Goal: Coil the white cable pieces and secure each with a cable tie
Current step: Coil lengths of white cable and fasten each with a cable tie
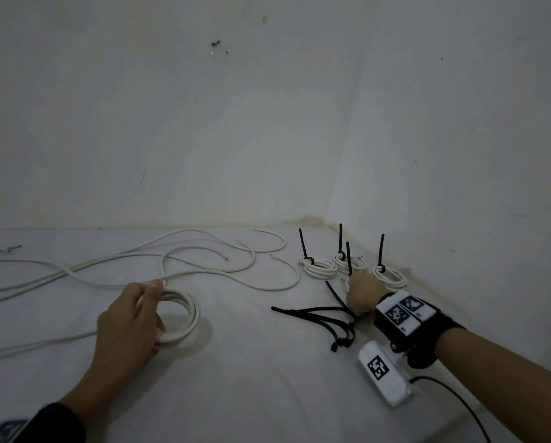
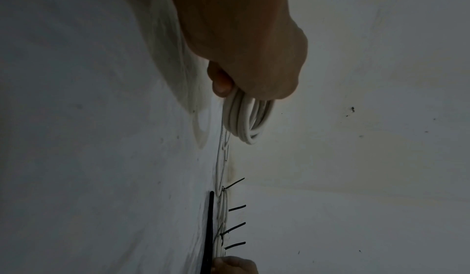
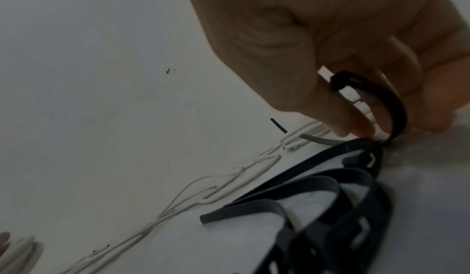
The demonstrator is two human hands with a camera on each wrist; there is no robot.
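My left hand grips a coil of white cable lying on the white surface; its tail runs off to the left. In the left wrist view the thumb and fingers of that hand close round the coil. My right hand reaches down onto a pile of black cable ties. Seen from the right wrist, its fingers pinch one curved black tie above the pile. Several finished coils with upright tie tails sit just beyond that hand.
Loose white cable pieces sprawl across the middle and left of the surface. Two walls meet in a corner close behind the finished coils. A white wrist camera unit with a black cord hangs under my right wrist.
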